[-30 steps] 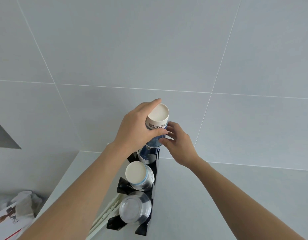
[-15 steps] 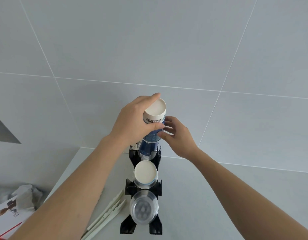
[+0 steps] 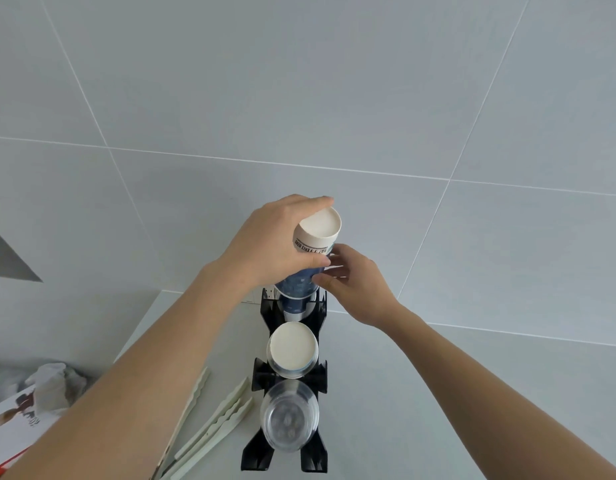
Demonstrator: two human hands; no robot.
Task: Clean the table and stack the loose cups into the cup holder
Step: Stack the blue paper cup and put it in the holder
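A black cup holder (image 3: 261, 367) stands on the white table with three slots in a row. My left hand (image 3: 265, 244) grips an upside-down paper cup (image 3: 317, 230), white with blue print, on top of the blue cup stack (image 3: 296, 289) in the far slot. My right hand (image 3: 355, 282) touches the side of that stack with its fingertips. The middle slot holds a white-bottomed paper cup stack (image 3: 292, 348). The near slot holds clear plastic cups (image 3: 289, 417).
White tongs (image 3: 216, 424) lie on the table left of the holder. A crumpled tissue (image 3: 53, 382) and a printed paper (image 3: 8, 431) sit at the far left. A tiled wall rises right behind the holder.
The view has shifted so the holder now sits straighter and nearer the middle. Both hands stay on the far cup stack with little change in grip.
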